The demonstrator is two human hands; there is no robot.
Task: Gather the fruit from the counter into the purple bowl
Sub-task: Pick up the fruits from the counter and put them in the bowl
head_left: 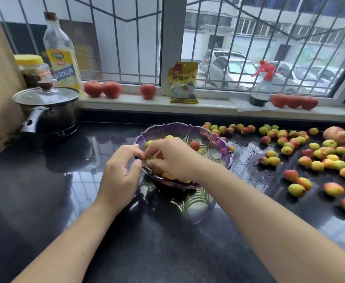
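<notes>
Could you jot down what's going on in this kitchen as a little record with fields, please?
place: dark glossy counter under a barred window
bowl: purple bowl, a few small fruits already inside
left hand: left hand at the bowl's near-left rim, fingers curled; grip unclear
right hand: right hand reaching into the bowl, over the fruit
fruit left to gather: many small yellow-red fruits scattered to the right of the bowl, plus one larger peach
windowsill: tomatoes, yellow packet, spray bottle
left side: lidded pot, oil bottle, jar
</notes>
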